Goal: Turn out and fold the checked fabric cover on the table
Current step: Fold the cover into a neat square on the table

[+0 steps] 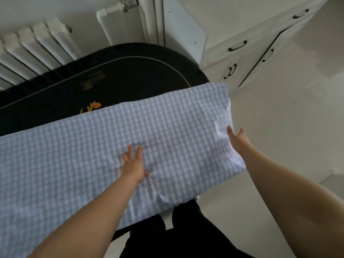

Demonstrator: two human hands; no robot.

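Forearms reach fwd from bottom edge. Left hand (132,165) open, palm flat on the checked fabric cover (111,155), pressing near its middle. Right hand (239,139) open, fingers spread, at the cover's right end where it overhangs the black table (130,75); touching or just off, can't tell. Cover lies spread in a long band across table, mostly smooth, few wrinkles. Est: turning-out looks done or nearly so (can't confirm which side shows); currently flattening. No fold visible yet, so folding is left.
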